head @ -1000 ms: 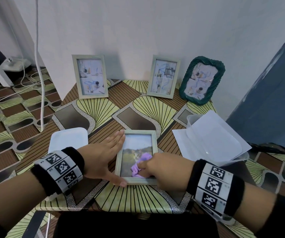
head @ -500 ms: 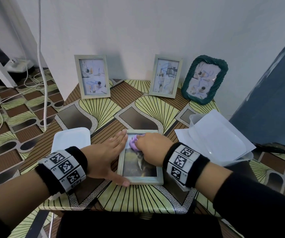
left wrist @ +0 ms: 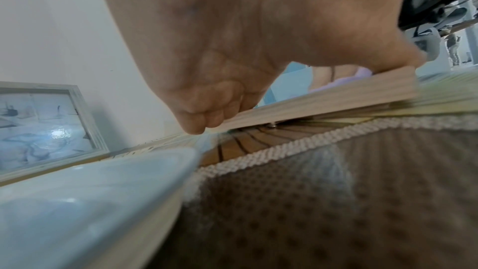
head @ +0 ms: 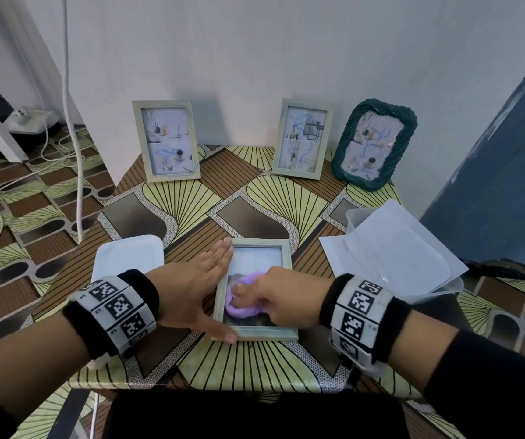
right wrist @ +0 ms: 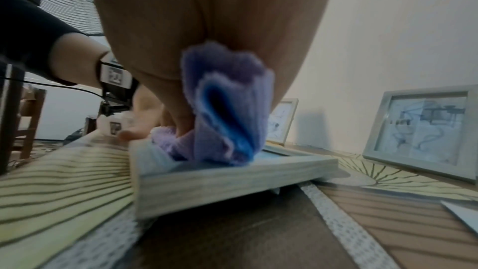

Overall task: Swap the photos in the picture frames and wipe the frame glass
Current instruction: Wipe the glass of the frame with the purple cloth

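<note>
We see a pale wooden frame [head: 256, 289] lying flat, glass up, near the front edge of the patterned table [head: 172, 201], with our left hand [head: 191, 289] laid alongside it, fingers straight against its left edge and thumb along its near edge. Our right hand [head: 283, 299] bunches a purple cloth [head: 242, 307] in curled fingers and presses it on the lower part of the glass. Three more frames stand at the wall, a white lid [head: 128, 258] lies left, and paper sheets [head: 391, 248] lie right.
</note>
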